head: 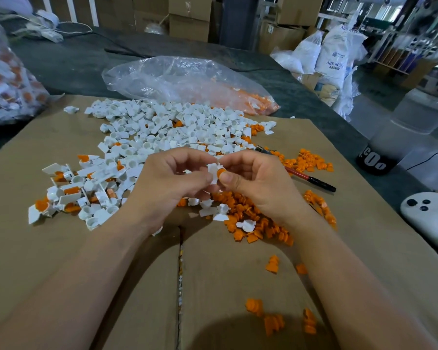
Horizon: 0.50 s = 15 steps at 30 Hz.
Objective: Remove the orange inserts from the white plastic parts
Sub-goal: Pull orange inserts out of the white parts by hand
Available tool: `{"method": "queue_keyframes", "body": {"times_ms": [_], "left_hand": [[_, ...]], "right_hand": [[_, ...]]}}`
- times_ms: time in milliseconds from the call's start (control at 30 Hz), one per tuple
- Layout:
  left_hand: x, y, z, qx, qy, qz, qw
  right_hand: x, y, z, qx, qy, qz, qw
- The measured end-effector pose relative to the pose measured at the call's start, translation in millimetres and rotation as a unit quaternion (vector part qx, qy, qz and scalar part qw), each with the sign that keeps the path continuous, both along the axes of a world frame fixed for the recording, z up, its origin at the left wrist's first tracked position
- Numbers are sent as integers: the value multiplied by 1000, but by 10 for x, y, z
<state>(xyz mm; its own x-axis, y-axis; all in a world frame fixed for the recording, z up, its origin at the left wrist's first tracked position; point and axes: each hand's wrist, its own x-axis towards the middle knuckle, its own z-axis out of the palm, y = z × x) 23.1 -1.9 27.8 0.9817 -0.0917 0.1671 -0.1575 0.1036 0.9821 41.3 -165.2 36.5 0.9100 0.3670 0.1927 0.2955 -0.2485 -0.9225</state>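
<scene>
Left hand [172, 178] grip pinches the white part [212, 170]; the insert [221, 171] sticks out its right side, pinched by the right hand [258, 184].

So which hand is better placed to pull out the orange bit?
Right hand, probably: its thumb and finger pinch the round orange insert, while the left hand grips the small white plastic part, steadying it.
</scene>
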Motion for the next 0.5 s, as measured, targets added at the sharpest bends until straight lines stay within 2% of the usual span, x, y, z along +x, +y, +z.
{"method": "queue_keyframes", "body": {"times_ms": [300, 400, 500], "left_hand": [[-16, -19, -10, 39, -23, 30, 999], [-5, -11, -9, 45, -5, 41, 998], [0, 6, 9, 8, 43, 40, 998]], "right_hand": [[-19, 36, -9, -6, -14, 14, 1000], [-26, 60, -27, 3, -12, 17, 1000], [-28, 52, -25, 18, -11, 31, 999]]}}
